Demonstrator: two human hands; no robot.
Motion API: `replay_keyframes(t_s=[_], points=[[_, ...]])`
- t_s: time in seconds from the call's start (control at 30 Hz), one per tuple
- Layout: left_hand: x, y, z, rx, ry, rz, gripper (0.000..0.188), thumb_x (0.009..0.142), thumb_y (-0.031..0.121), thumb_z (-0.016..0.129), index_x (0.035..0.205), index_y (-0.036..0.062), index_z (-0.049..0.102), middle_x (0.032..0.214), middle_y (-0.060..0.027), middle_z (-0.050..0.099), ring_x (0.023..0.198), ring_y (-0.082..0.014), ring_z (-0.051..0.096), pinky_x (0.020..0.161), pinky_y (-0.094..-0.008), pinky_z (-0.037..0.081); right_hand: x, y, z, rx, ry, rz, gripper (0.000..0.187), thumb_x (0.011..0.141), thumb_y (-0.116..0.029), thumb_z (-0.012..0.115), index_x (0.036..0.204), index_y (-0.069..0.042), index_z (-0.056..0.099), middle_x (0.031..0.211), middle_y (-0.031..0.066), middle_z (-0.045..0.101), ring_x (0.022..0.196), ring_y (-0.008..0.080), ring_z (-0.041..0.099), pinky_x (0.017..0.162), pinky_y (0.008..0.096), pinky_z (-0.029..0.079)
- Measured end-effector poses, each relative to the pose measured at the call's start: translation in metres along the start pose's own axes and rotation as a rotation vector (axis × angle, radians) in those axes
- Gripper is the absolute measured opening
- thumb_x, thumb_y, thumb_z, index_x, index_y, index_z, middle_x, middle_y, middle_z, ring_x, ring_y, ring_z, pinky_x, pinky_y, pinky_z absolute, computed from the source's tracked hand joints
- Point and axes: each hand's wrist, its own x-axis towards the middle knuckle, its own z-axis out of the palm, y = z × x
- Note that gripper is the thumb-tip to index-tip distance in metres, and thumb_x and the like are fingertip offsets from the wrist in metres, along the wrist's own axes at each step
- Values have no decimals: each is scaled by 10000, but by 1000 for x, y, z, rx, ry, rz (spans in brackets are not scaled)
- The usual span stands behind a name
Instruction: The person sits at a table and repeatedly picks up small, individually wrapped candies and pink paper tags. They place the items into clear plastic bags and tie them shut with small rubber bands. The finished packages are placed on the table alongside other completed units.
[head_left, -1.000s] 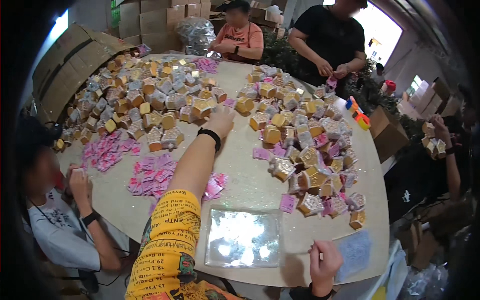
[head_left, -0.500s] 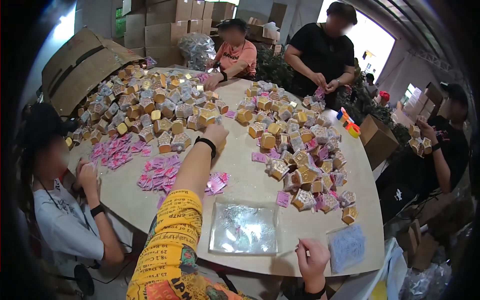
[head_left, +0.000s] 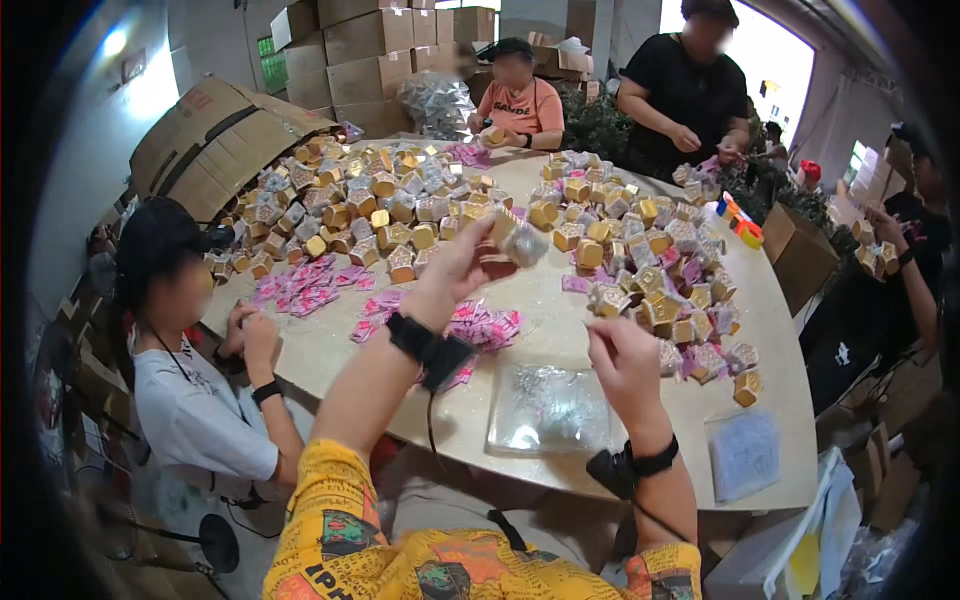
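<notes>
My left hand (head_left: 458, 262) is closed round a gold and whitish house-shaped ornament (head_left: 520, 243), held above the middle of the table. To its right and nearer me, my right hand (head_left: 628, 368) has its fingers pinched together; what they hold, if anything, is too small to make out. Below and left of that hand lies a flat stack of clear plastic bags (head_left: 550, 412). Pink packets (head_left: 485, 322) are spread under my left wrist. A big heap of similar ornaments (head_left: 350, 200) covers the far left, and another heap (head_left: 655, 265) lies on the right.
A clear bag of pale bluish strands (head_left: 745, 455) lies at the table's right front. Tape rolls (head_left: 740, 225) sit on the right edge near an open carton (head_left: 797, 255). A large carton (head_left: 215, 150) lies tipped at the far left. Several people surround the round table (head_left: 450, 405).
My left hand has come back from the far heap, bringing an ornament. My right hand has risen from the front edge to above the table. The view has shifted.
</notes>
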Motion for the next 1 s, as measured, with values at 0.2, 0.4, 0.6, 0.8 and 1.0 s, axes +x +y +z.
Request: replay_keyframes(t_s=[0.2, 0.4, 0.6, 0.8, 1.0], points=[[-47, -62, -32, -318, 89, -163, 388, 932, 427, 510, 1040, 63, 592, 970, -105, 649, 876, -262, 647, 798, -417, 536, 14, 14, 58, -65, -111, -53, 75, 782, -75, 601, 780, -1, 595, 751, 163, 609, 717, 334, 600, 661, 406, 481], [-52, -73, -37, -382, 108, -174, 412, 927, 448, 515, 994, 54, 615, 940, -114, 655, 862, -246, 635, 764, -392, 523, 11, 16, 78, -88, -170, -67, 102, 782, -107, 612, 773, -8, 590, 750, 168, 598, 725, 346, 591, 664, 427, 477], [-51, -76, -42, -413, 96, -194, 459, 932, 463, 493, 1058, 31, 586, 966, -142, 643, 862, -268, 635, 779, -408, 528, 13, 15, 86, -104, -198, -85, 92, 771, -90, 610, 793, -1, 599, 761, 174, 606, 731, 344, 601, 666, 419, 486], [-44, -86, -49, -416, 74, -208, 485, 925, 474, 499, 1083, 21, 568, 973, -146, 633, 878, -272, 631, 768, -430, 536, 13, 19, 91, -142, -201, -83, 70, 742, -44, 603, 793, 3, 611, 747, 171, 607, 712, 342, 604, 656, 407, 487], [-43, -85, -45, -371, 126, -214, 478, 908, 483, 529, 1057, 31, 575, 940, -138, 633, 859, -268, 630, 759, -430, 538, 13, 21, 90, -129, -187, -88, 62, 743, -47, 604, 783, 1, 612, 750, 171, 610, 713, 342, 606, 657, 407, 490]])
